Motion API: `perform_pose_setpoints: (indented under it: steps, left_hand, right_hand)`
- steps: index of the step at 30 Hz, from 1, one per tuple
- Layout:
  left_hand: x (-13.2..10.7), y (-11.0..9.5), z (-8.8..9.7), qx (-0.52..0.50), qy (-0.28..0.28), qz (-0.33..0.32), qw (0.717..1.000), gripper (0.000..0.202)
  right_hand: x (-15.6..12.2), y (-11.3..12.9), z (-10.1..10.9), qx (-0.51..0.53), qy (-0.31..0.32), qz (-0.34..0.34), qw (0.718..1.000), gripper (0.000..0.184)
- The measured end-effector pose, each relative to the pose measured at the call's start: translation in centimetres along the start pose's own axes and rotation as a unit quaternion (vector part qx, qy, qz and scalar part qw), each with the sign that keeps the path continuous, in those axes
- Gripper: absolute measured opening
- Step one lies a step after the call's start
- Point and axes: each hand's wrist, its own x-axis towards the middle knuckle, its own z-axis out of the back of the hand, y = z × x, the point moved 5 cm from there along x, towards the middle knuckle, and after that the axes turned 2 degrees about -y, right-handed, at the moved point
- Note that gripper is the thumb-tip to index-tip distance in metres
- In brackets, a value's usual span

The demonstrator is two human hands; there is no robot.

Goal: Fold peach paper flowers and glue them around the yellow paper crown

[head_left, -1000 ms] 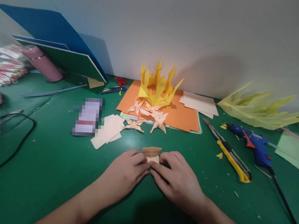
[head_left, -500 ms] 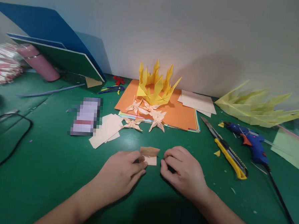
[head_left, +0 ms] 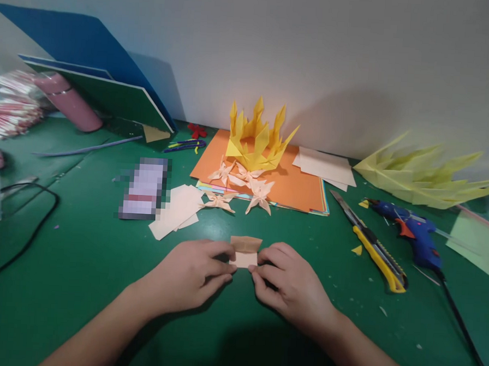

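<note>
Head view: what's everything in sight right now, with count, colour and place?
folded paper: 1, tan, between both hands
flowers: 4, peach, front of sheet stack
sheet stack: 1, orange on top, by wall
crown: 1, yellow, on sheet stack
slips: several, pale peach, left of flowers
knife: 1, yellow-black, right of hands
glue gun: 1, blue, right of knife
spiky fold: 1, pale yellow, far right
boards: several, blue and green, leaning left
bottle: 1, pink, beside boards
cable: 1, black, left edge
mat: 1, green, under everything
left hand: 1, bare, pinching folded paper's left side
right hand: 1, bare, pinching its right side
</note>
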Motion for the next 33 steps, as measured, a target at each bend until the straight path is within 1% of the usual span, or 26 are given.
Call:
perform_pose_setpoints:
  steps: [3,6,11,13,14,16,18,20,22,24,26,27,28,29,30,31,33]
  left_hand:
    - [0.0,0.0,0.1,0.005,-0.006,0.0,1.0,0.026]
    - [-0.1,0.2,0.2,0.002,0.0,0.006,1.0,0.026]
    - [-0.4,1.0,0.7,0.013,0.007,0.034,0.999,0.024]
    - [-0.3,1.3,0.7,0.011,0.0,0.043,0.999,0.024]
    - [-0.2,1.5,0.6,0.008,-0.01,0.056,0.998,0.025]
    - [0.0,2.3,0.6,0.013,-0.058,0.122,0.991,0.028]
    - [0.2,2.8,0.2,0.014,-0.085,0.179,0.98,0.028]
    - [0.5,2.6,-0.3,0.009,-0.097,0.166,0.981,0.028]
    - [0.7,2.0,-0.8,-0.009,-0.095,0.125,0.988,0.017]
    - [0.8,1.7,-1.1,-0.039,-0.096,0.103,0.989,0.004]
    - [0.7,1.5,-1.3,-0.063,-0.103,0.095,0.988,0.009]
    - [0.6,1.5,-1.3,-0.069,-0.109,0.092,0.987,0.01]
    - [0.6,1.4,-1.3,-0.073,-0.115,0.089,0.987,0.011]
    - [0.6,1.4,-1.3,-0.077,-0.12,0.084,0.986,0.012]
    - [0.6,1.3,-1.4,-0.082,-0.125,0.077,0.986,0.013]
    - [0.6,1.3,-1.4,-0.088,-0.129,0.067,0.985,0.014]
    - [0.7,1.0,-1.5,-0.096,-0.132,0.044,0.986,0.018]
  right_hand:
    - [-0.1,0.0,0.0,-0.001,0.004,-0.001,1.0,0.03]
    - [-0.1,0.0,0.0,-0.002,0.005,-0.006,1.0,0.031]
    - [-0.1,0.0,-0.1,0.004,0.007,-0.009,1.0,0.032]
    - [-0.1,0.0,-0.1,0.002,0.006,-0.011,1.0,0.033]
    - [0.0,0.0,-0.1,0.001,0.005,-0.012,1.0,0.033]
    - [0.0,0.0,0.0,0.003,0.004,-0.016,1.0,0.032]
    - [0.1,0.0,0.0,0.011,0.0,-0.021,1.0,0.031]
    - [0.1,-0.3,0.0,0.026,-0.006,-0.033,0.999,0.029]
    - [0.1,-0.7,0.1,0.055,-0.017,-0.052,0.997,0.025]
    - [-0.1,-1.3,0.3,0.088,-0.042,-0.086,0.992,0.019]
    - [-0.3,-2.1,0.5,0.11,-0.072,-0.134,0.982,0.007]
    - [-0.4,-2.4,0.5,0.115,-0.076,-0.155,0.978,0.006]
    - [-0.5,-2.6,0.4,0.117,-0.069,-0.166,0.977,0.017]
    - [-0.5,-2.6,0.2,0.117,-0.048,-0.166,0.978,0.028]
    - [-0.4,-2.5,-0.1,0.115,-0.02,-0.152,0.981,0.034]
    - [-0.3,-2.2,-0.3,0.113,0.007,-0.128,0.985,0.034]
    - [-0.1,-1.6,-0.5,0.104,0.035,-0.071,0.991,0.02]
